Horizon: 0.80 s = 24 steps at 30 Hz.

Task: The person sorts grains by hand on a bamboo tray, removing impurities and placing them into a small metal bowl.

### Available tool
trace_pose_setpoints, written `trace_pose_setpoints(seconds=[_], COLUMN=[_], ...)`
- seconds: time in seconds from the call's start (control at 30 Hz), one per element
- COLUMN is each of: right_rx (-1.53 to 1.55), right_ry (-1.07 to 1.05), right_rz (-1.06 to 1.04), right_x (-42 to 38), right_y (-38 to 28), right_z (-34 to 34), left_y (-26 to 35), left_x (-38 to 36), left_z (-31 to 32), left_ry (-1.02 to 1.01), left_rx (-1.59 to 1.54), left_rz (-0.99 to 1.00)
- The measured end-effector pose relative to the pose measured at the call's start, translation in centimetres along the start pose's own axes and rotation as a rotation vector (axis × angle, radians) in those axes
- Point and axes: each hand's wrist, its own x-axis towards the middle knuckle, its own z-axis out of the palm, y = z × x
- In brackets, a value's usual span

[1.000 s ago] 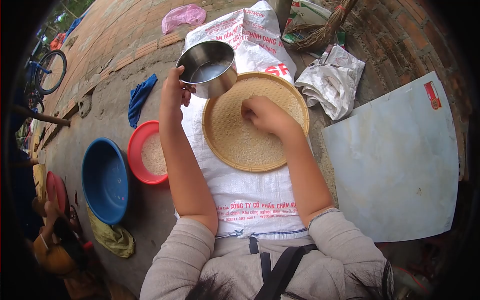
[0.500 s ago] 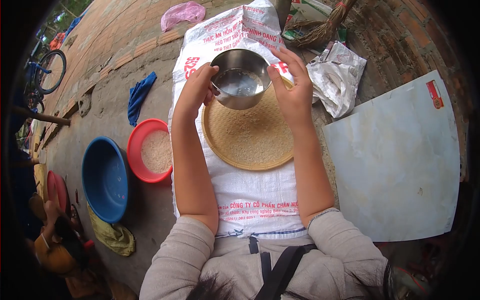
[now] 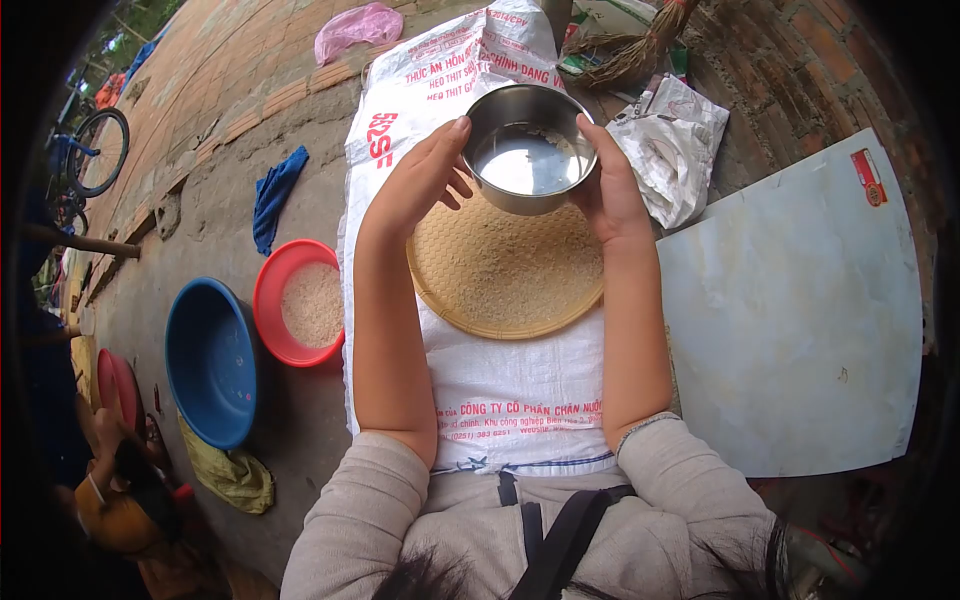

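A shiny metal bowl (image 3: 530,203) is raised over a round woven winnowing tray (image 3: 470,318), its mouth tipped up toward me. Few pale grains cling inside the bowl near the far wall. My right hand (image 3: 612,195) grips the bowl's right side, thumb on the rim and the other fingers hidden behind and beneath. On the left side my left hand (image 3: 420,180) has its thumb tip at the rim, with fingers loosely curled against the lower wall. Whitish broken grains (image 3: 530,275) are spread over the tray, which lies on a white printed sack (image 3: 510,370).
Left of the sack stand a red basin (image 3: 268,310) of pale grain and a blue basin (image 3: 210,360). A blue cloth (image 3: 277,200) lies beyond. A grey-white sheet (image 3: 800,320) and a crumpled white bag (image 3: 675,150) are on the right. Another person (image 3: 120,490) is at lower left.
The metal bowl has moved right and a little toward the upper side, with my right hand now lower around its side. My left hand's fingers have loosened and show beneath the rim.
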Motion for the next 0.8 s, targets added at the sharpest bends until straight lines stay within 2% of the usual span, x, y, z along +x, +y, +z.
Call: trace_pose_setpoints(seconds=[0.13, 0.2, 0.23, 0.3, 0.37, 0.43, 0.57, 0.6, 0.7, 0.77, 0.8], right_rx=[0.133, 0.181, 0.226, 0.26, 0.367, 0.367, 0.385, 0.384, 0.367, 0.37, 0.371], right_ry=[0.178, 0.236, 0.291, 0.281, 0.308, 0.319, 0.317, 0.32, 0.269, 0.293, 0.293], right_rz=[-0.065, -0.106, -0.145, -0.172, -0.191, -0.2, -0.169, -0.17, -0.197, -0.154, -0.153], right_x=[0.3, 0.2, 0.3, 1.0, 1.4, 1.5, 1.6, 1.7, 2.0, 2.2, 2.1], right_y=[-0.4, -0.8, -0.9, -0.5, -0.4, -0.4, -0.5, -0.5, -0.2, -0.1, 0.0], right_z=[-1.4, -1.5, -1.6, -2.6, -3.3, -3.6, -4.0, -4.0, -4.0, -4.0, -3.8], left_y=[-2.0, -2.2, -2.2, -2.3, -2.8, -3.2, -1.9, -1.9, -3.1, -3.7, -3.7], left_x=[0.6, 0.5, 0.5, 0.5, -0.1, -0.2, -1.8, -2.1, -2.6, -2.7, -2.3], left_z=[-0.4, 0.0, 0.3, 1.8, 3.6, 5.2, 8.3, 8.9, 11.4, 11.7, 11.4], left_ry=[-0.059, -0.176, -0.178, -0.349, -0.351, -0.363, -0.472, -0.497, -0.494, -0.466, -0.526], left_rx=[0.141, 0.505, 0.505, 0.895, 0.88, 1.056, 0.984, 0.998, 1.075, 1.049, 0.991], left_rz=[0.042, 0.164, 0.164, 0.128, 0.112, 0.21, 0.147, 0.208, 0.206, 0.266, 0.276])
